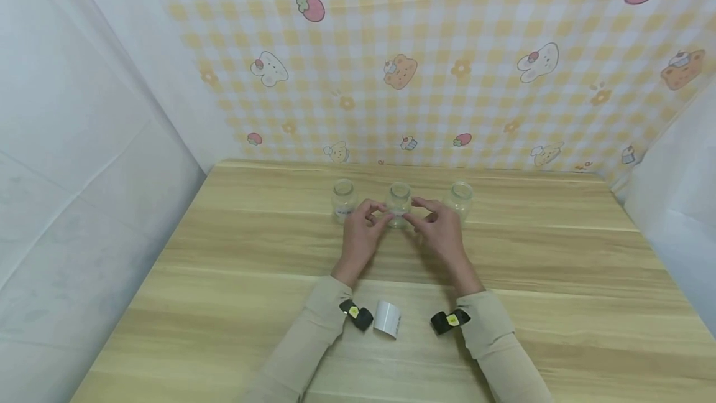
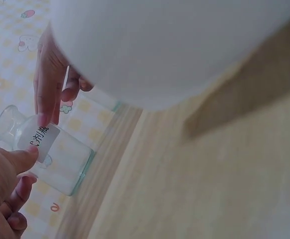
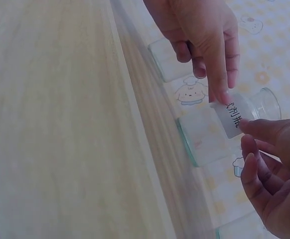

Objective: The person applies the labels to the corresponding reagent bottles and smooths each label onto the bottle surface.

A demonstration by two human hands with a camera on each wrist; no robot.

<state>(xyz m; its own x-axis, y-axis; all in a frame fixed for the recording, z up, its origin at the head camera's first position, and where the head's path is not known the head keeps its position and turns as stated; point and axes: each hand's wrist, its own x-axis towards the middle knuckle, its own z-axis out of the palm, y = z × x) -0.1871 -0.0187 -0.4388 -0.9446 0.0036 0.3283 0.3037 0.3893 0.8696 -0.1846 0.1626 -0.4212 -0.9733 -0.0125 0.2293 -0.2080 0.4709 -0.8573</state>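
Note:
A clear glass reagent bottle (image 1: 399, 191) stands upright at the middle of the row, its mouth uncovered. Across its front lies a white label (image 2: 46, 142) with black handwritten characters. My left hand (image 1: 360, 235) holds one end of the label, thumb on its face and index finger at the bottle's side. On the opposite end, my right hand (image 3: 284, 164) does the same with thumb and index finger. The right hand's remaining fingers are bent and touch nothing visible. Both thumbs cover parts of the label's ends.
To the left stands a similar bottle (image 1: 343, 194) bearing a label; another bottle (image 1: 461, 191) stands to the right, partly behind the hand. A curled white sheet (image 1: 387, 319) lies between the forearms on the wooden table (image 1: 235, 316). Patterned cloth (image 1: 363, 111) hangs behind.

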